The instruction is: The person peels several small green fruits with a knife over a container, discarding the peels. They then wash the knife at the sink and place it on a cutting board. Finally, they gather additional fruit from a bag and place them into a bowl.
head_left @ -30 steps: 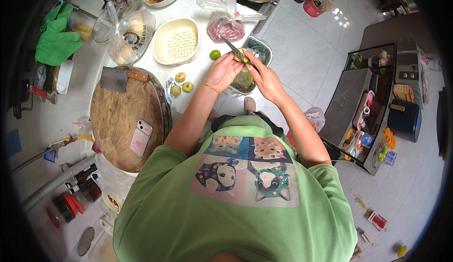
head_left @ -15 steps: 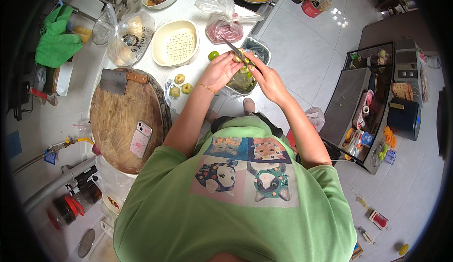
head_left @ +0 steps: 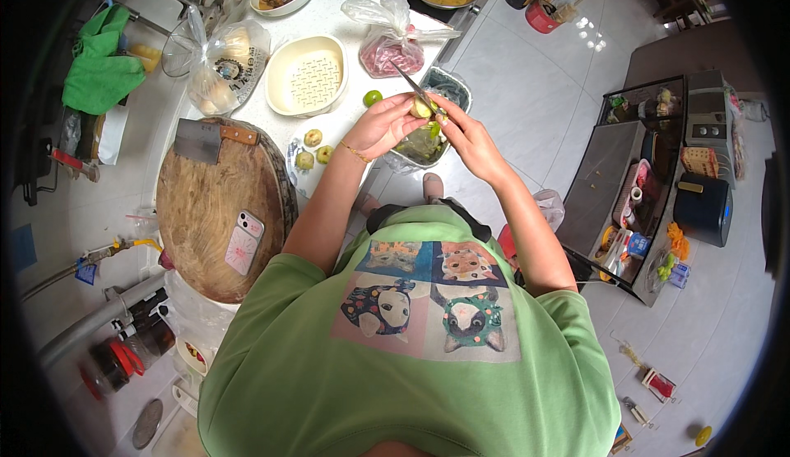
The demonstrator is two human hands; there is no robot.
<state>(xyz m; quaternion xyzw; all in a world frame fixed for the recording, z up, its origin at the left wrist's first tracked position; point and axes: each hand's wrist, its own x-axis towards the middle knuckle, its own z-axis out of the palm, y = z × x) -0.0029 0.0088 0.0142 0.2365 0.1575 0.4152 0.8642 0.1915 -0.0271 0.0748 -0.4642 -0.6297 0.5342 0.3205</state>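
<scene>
Over a lined waste bin (head_left: 454,157), my left hand (head_left: 383,128) holds a small round green fruit (head_left: 420,109), its pale flesh showing. My right hand (head_left: 469,134) grips a knife (head_left: 408,81) close against that fruit; the pointed blade sticks out up and to the left, while the fingers cover the handle. Green peel (head_left: 434,128) shows just below the right fingers. An unpeeled green fruit (head_left: 373,97) lies on the counter near my left fingers. Three peeled fruits, one of them a pale fruit (head_left: 313,137), sit on a plate (head_left: 298,179) left of my left wrist.
A cream basket (head_left: 306,76) and a bag of pinkish meat (head_left: 390,55) stand on the white counter. On the round chopping board (head_left: 197,218) lie a cleaver (head_left: 199,141) and a phone (head_left: 245,243). Dishes of food stand at the far side.
In my left fingers the fruit has turned, and more of its pale flesh shows. The knife has tilted and shifted slightly right. Both arms stay nearly where they were.
</scene>
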